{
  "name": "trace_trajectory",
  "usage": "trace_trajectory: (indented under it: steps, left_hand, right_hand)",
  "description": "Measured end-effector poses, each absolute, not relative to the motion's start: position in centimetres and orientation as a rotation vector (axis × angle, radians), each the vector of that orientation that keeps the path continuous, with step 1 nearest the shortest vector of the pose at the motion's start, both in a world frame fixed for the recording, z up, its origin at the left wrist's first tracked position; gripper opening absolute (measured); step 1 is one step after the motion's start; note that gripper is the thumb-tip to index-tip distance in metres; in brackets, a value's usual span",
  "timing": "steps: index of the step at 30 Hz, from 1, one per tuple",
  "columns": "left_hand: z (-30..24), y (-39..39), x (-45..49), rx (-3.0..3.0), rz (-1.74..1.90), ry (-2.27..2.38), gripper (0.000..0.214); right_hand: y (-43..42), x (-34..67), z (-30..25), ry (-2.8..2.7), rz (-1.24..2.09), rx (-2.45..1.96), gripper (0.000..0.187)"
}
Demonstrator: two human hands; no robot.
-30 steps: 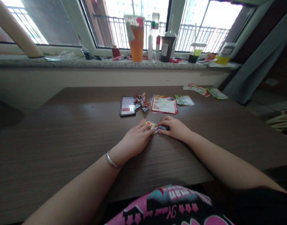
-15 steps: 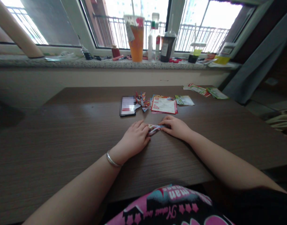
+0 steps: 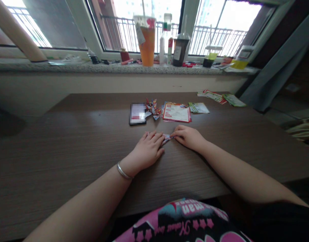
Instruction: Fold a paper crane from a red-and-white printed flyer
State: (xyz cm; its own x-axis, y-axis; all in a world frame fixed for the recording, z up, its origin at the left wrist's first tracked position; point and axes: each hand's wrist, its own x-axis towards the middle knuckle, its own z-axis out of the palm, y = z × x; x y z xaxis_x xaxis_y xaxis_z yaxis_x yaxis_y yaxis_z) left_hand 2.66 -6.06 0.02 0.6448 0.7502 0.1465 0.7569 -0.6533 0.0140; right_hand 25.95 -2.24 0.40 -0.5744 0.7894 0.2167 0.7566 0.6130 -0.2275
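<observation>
1. We see the work midway, in our judgement: a printed paper point(image 3: 167, 138) lies on the table between two bare hands, showing as a narrow, pointed sliver that suggests at least one fold is made.
2. Our left hand point(image 3: 148, 148), a silver bangle point(image 3: 123, 170) at its wrist, lies palm down over most of the paper, fingers extended and close together, pressing rather than gripping.
3. Our right hand point(image 3: 186, 135) has thumb and fingertips closed together on the sliver's far right tip. How many folds lie under the left palm we cannot tell.
4. Beyond the hands we count as finished, or nearly so, a cluster of creased paper pieces point(image 3: 153, 108). Beside it, a stack of printed sheets point(image 3: 176, 112) lies flat and unfolded, as do green-edged leaflets point(image 3: 199, 108) to its right; whether these are to be used we cannot say.
5. Left of the cluster rests a dark-edged device point(image 3: 137, 114), its face blurred. More papers point(image 3: 215, 96) spread near the back right edge of the brown wood-grain table point(image 3: 81, 161).
6. Behind, our speckled sill point(image 3: 106, 70) bears a tall orange drink point(image 3: 147, 47), a dark cup point(image 3: 180, 50) and small clutter below bright windows; a grey curtain point(image 3: 260, 80) hangs at right.
</observation>
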Motion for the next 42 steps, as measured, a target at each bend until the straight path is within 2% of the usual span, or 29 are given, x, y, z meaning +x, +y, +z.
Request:
trace_trajectory:
  steps: [17,26,34,42]
  left_hand:
    - [0.2,-5.6,2.5,-2.812,-0.278,-1.190,0.049]
    - [0.2,-5.7,2.7,-2.853,-0.309,-1.076,0.045]
    - [-0.4,-5.7,2.6,-2.887,-0.227,-1.128,0.053]
    - [0.2,-6.1,2.9,-2.842,-0.230,-1.158,0.051]
  right_hand:
    - [-2.7,25.3,1.2,-2.583,0.014,-1.369,0.021]
    - [-4.4,25.0,3.0,-2.714,-0.085,-1.394,0.013]
    - [-4.1,24.9,2.2,-2.749,-0.098,-1.142,0.020]
    - [-3.8,24.8,1.7,-2.722,-0.057,-1.166,0.022]
